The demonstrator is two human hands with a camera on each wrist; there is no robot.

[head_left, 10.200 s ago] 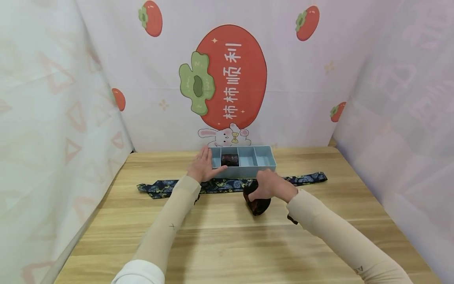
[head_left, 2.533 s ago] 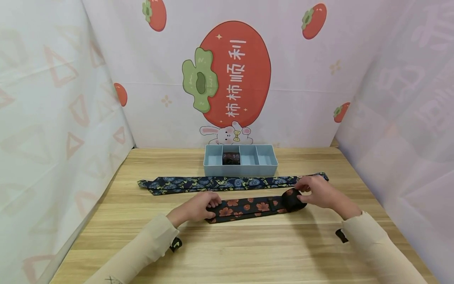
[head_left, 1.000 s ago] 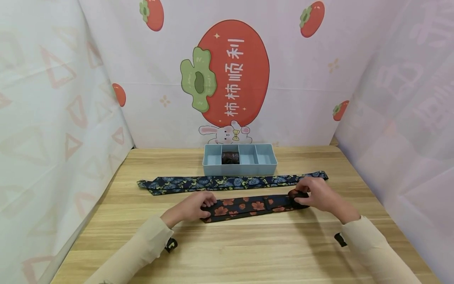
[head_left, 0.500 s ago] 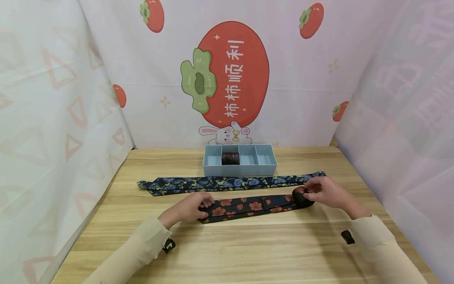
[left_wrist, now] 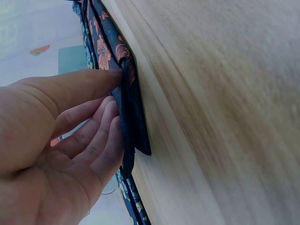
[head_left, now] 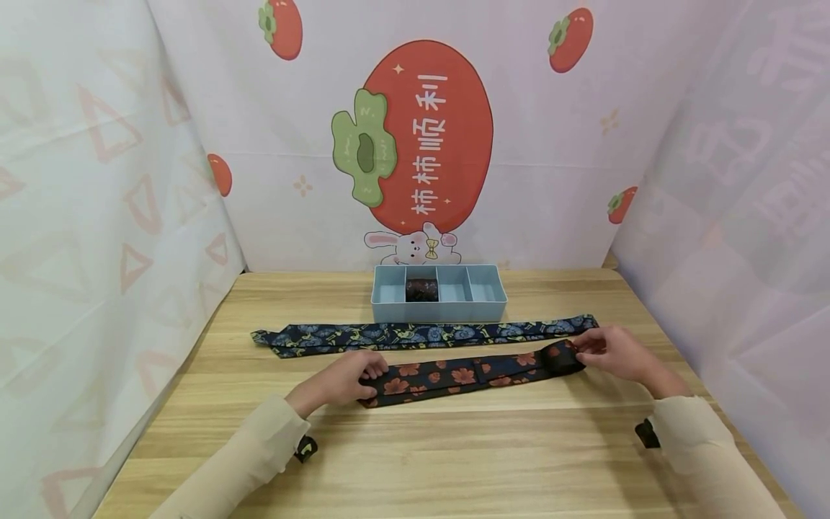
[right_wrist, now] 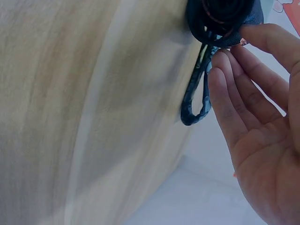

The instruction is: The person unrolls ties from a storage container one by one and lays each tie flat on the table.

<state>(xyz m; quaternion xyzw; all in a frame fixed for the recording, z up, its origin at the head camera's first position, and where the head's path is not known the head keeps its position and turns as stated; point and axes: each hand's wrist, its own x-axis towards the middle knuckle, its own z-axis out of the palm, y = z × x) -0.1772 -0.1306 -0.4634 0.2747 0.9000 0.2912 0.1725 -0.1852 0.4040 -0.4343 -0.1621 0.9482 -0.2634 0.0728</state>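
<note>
A dark necktie (head_left: 447, 380) with orange flowers lies across the table, flat for most of its length and coiled into a roll (head_left: 561, 359) at its right end. My left hand (head_left: 344, 378) pinches its wide left end, thumb on top and fingers behind, as the left wrist view shows. At the other end, my right hand (head_left: 619, 355) has thumb and fingertips at the roll's outer side. In the right wrist view the coil (right_wrist: 222, 16) shows end-on, with the thumb against it. Behind runs a blue-and-yellow patterned necktie (head_left: 415, 336), stretched out flat.
A light blue tray (head_left: 438, 312) with several compartments stands at the back of the wooden table (head_left: 428, 461). One compartment holds a dark rolled necktie (head_left: 421, 290). Printed cloth (head_left: 285, 216) encloses the back and sides.
Over the last seconds my right hand has moved right with the roll, and the flat stretch of the flowered necktie has grown longer. My left hand has shifted slightly left, still pinching its end.
</note>
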